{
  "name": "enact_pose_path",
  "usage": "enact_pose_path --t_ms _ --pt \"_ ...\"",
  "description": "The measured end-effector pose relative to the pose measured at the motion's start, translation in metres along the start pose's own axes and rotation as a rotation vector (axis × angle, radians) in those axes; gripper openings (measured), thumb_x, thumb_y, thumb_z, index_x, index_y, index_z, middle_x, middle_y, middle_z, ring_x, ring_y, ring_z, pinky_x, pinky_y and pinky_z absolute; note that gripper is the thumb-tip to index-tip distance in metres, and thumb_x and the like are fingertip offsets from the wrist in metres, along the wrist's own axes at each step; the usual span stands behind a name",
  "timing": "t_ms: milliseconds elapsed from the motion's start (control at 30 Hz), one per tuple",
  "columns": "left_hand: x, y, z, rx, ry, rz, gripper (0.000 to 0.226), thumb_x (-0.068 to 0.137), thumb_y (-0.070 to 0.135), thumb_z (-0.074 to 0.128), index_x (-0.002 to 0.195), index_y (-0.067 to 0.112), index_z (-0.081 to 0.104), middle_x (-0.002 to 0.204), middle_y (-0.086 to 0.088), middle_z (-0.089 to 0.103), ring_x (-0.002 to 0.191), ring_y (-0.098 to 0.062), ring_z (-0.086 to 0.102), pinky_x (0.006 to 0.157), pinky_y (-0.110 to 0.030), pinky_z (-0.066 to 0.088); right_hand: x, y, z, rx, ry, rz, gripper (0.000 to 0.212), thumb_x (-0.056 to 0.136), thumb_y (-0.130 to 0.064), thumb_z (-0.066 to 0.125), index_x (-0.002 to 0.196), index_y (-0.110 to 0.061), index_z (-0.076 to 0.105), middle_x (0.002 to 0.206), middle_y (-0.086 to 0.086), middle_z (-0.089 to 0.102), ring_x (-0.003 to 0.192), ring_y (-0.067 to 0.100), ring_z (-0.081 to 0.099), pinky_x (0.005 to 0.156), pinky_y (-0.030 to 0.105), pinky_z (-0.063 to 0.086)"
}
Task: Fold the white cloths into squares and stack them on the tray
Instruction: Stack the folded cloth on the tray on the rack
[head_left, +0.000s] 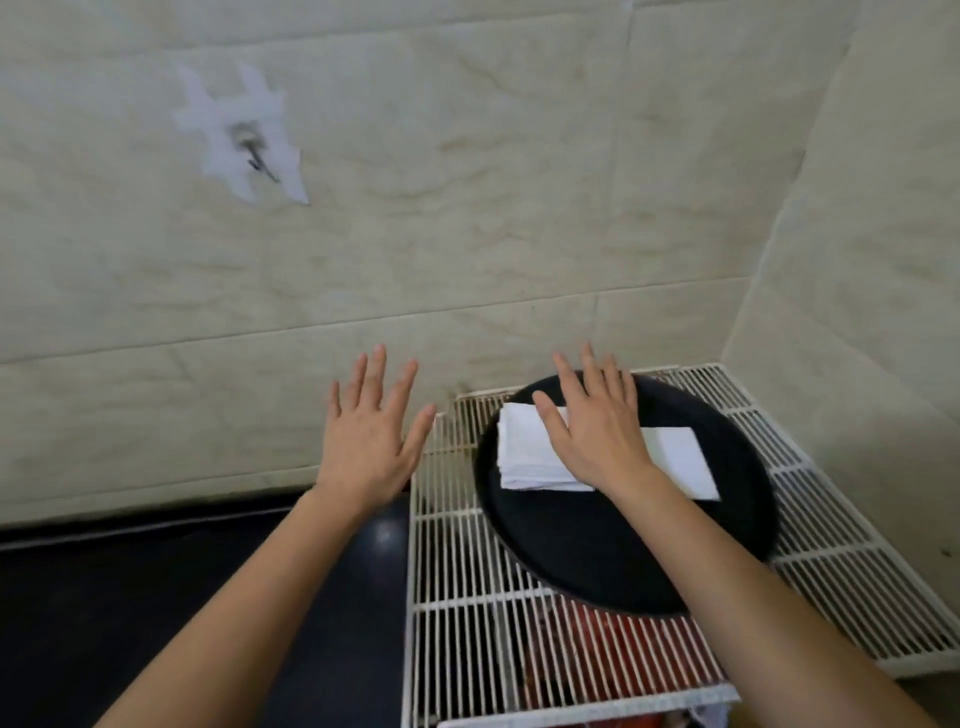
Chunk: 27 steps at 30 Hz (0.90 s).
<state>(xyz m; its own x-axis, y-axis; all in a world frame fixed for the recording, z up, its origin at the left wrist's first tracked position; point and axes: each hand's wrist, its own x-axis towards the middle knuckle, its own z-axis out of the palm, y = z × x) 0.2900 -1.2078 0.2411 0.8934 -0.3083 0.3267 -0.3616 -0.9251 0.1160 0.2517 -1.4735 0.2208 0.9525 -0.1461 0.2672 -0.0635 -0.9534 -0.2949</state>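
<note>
Cloths (525, 448) beneath flat right fingers (597, 382)

Cream marble-look wall (467, 208) behind, side wall (883, 234) at right. Torn white patch (228, 130) with dark hole upper left. Glossy black counter (156, 597) below; white wire rack (467, 649) in corner.

Left hand (370, 439) raised, fingers spread, right hand (597, 431) flat, fingers straight

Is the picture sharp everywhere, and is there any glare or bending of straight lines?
Head view: the left hand and the torn wall patch are motion-blurred; the folded cloths on the black tray look sharper; tile joints bow from the wide lens; a glare spot sits on the dark counter.
</note>
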Motion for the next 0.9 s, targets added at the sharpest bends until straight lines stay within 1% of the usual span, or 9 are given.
enact_pose_path --t_ms 33,100,233,333,400,567,700,833,900 --pt "-0.011 -0.020 -0.006 0.029 0.007 -0.038 0.072 0.095 0.065 0.014 0.156 0.029 0.020 0.165 -0.010 0.007 0.153 -0.030 0.002 0.121 -0.056 0.011 0.004 -0.020 0.006 0.002 -0.002 -0.049 0.073 0.097 -0.066 0.010 0.159 -0.027 0.010 0.167 0.011 -0.001 0.153 0.035 -0.001 0.123 0.052 0.001" --pt "-0.038 -0.059 -0.018 0.096 0.009 -0.120 0.071 0.095 0.065 0.017 0.156 0.028 0.019 0.165 -0.012 0.005 0.152 -0.032 0.000 0.120 -0.058 0.011 0.007 -0.066 0.022 0.030 -0.038 -0.156 0.073 0.098 -0.067 0.015 0.159 -0.028 0.006 0.167 0.011 -0.007 0.153 0.035 -0.007 0.123 0.053 -0.002" --pt "-0.107 -0.129 -0.040 0.217 0.012 -0.273 0.073 0.094 0.064 0.021 0.156 0.025 0.024 0.164 -0.016 0.009 0.151 -0.036 0.006 0.116 -0.061 0.015 -0.012 -0.161 0.057 0.095 -0.097 -0.343 0.075 0.097 -0.067 0.024 0.159 -0.030 0.000 0.166 0.009 -0.013 0.152 0.035 -0.014 0.122 0.054 -0.006" --pt "-0.162 -0.175 -0.056 0.273 0.030 -0.402 0.073 0.094 0.062 0.025 0.154 0.021 0.030 0.163 -0.018 0.014 0.150 -0.038 0.011 0.115 -0.063 0.019 -0.034 -0.226 0.080 0.131 -0.168 -0.486 0.076 0.098 -0.067 0.023 0.159 -0.032 -0.004 0.165 0.009 -0.017 0.151 0.034 -0.019 0.122 0.054 -0.006" --pt "-0.200 -0.202 -0.068 0.293 0.027 -0.495 0.074 0.094 0.062 0.024 0.155 0.021 0.029 0.163 -0.018 0.012 0.151 -0.037 0.009 0.115 -0.063 0.018 -0.051 -0.265 0.093 0.134 -0.198 -0.571 0.075 0.098 -0.067 0.022 0.159 -0.031 -0.005 0.165 0.009 -0.018 0.151 0.035 -0.019 0.122 0.053 -0.007" --pt "-0.289 -0.263 -0.099 0.303 0.070 -0.611 0.072 0.095 0.062 0.024 0.156 0.022 0.024 0.164 -0.015 0.009 0.151 -0.035 0.006 0.116 -0.061 0.017 -0.098 -0.355 0.112 0.132 -0.257 -0.675 0.075 0.098 -0.067 0.022 0.158 -0.031 -0.006 0.165 0.009 -0.019 0.151 0.034 -0.018 0.122 0.052 -0.008" --pt "-0.360 -0.320 -0.124 0.310 0.090 -0.674 0.073 0.095 0.062 0.022 0.156 0.022 0.022 0.165 -0.014 0.007 0.152 -0.034 0.005 0.117 -0.060 0.016 -0.142 -0.429 0.121 0.125 -0.250 -0.734 0.076 0.099 -0.066 0.025 0.159 -0.030 -0.005 0.166 0.009 -0.016 0.152 0.034 -0.014 0.123 0.051 -0.005" --pt "-0.435 -0.377 -0.149 0.308 0.072 -0.702 0.073 0.095 0.063 0.022 0.156 0.021 0.024 0.164 -0.016 0.011 0.151 -0.036 0.010 0.115 -0.063 0.020 -0.193 -0.511 0.133 0.113 -0.255 -0.756 0.076 0.099 -0.064 0.027 0.159 -0.028 -0.005 0.166 0.010 -0.014 0.152 0.034 -0.012 0.124 0.050 -0.004" --pt "-0.477 -0.404 -0.165 0.307 0.079 -0.723 0.074 0.094 0.062 0.024 0.155 0.020 0.027 0.164 -0.016 0.013 0.150 -0.037 0.011 0.114 -0.064 0.021 -0.223 -0.559 0.142 0.110 -0.274 -0.797 0.077 0.099 -0.063 0.029 0.159 -0.028 -0.005 0.166 0.010 -0.013 0.153 0.034 -0.010 0.124 0.050 -0.002"
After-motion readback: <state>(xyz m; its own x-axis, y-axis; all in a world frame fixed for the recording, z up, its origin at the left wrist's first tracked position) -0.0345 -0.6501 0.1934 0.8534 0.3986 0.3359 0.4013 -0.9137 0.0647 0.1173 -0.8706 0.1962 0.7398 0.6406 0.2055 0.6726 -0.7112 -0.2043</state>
